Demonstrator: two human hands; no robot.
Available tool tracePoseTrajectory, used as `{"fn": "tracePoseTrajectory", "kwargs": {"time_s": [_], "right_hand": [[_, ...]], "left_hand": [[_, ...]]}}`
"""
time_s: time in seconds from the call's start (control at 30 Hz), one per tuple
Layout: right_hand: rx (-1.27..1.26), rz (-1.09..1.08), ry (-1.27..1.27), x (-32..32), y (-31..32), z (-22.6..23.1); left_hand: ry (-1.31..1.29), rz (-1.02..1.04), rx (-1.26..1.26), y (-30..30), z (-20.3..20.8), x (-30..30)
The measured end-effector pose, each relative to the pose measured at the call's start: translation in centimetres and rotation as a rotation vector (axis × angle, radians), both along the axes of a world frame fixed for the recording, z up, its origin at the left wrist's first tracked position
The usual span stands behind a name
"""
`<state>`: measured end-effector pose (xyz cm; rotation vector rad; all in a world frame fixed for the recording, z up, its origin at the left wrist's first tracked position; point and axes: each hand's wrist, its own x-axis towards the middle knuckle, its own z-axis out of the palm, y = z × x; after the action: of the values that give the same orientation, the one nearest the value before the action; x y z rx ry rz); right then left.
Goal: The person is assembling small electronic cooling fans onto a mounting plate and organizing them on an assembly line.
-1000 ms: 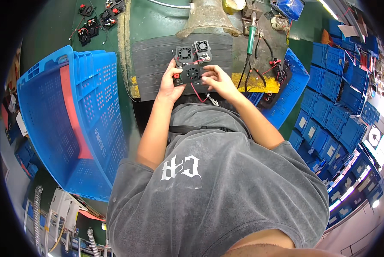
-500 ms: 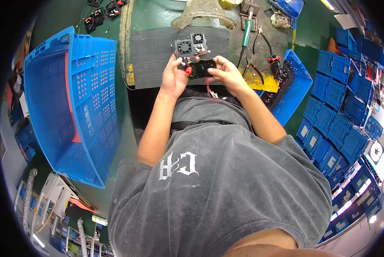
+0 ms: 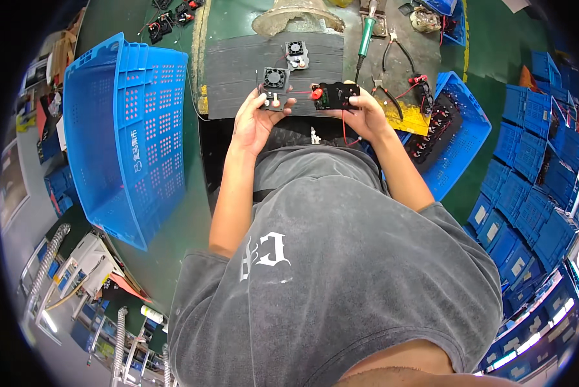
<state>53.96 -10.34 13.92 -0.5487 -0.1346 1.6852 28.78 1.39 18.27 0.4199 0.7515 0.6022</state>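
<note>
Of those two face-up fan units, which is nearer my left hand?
The lower fan unit, held in your left hand; the upper fan unit lies farther off on the dark mat, touched by neither hand.

Seen from above, a person in a grey shirt [image 3: 360, 258] holds a fan unit [image 3: 274, 79] in the left hand [image 3: 256, 122] at eleven o'clock and, in the right hand [image 3: 370, 116] at one, a black panel [image 3: 336, 96] with a red knob [image 3: 316, 94]. A second fan [image 3: 295, 49] lies at twelve on a dark mat [image 3: 231, 64]. A blue crate [image 3: 154, 129] stands at ten o'clock, a green-handled iron [image 3: 367, 37] at one, and a bin [image 3: 468, 122] holding black parts [image 3: 436, 132] at two.
</note>
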Motion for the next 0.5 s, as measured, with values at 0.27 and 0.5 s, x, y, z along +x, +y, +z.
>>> {"fn": "tracePoseTrajectory", "kwargs": {"time_s": [0.27,0.5], "right_hand": [[-0.014,0.11,0.218,-0.1,0.2,-0.6],[-0.047,0.09,0.228,-0.7,1.1,-0.8]], "left_hand": [[0.243,0.032,-0.001,-2.0,-0.8,-0.6],[0.345,0.089,0.022,-2.9,-1.4,-1.3]]}}
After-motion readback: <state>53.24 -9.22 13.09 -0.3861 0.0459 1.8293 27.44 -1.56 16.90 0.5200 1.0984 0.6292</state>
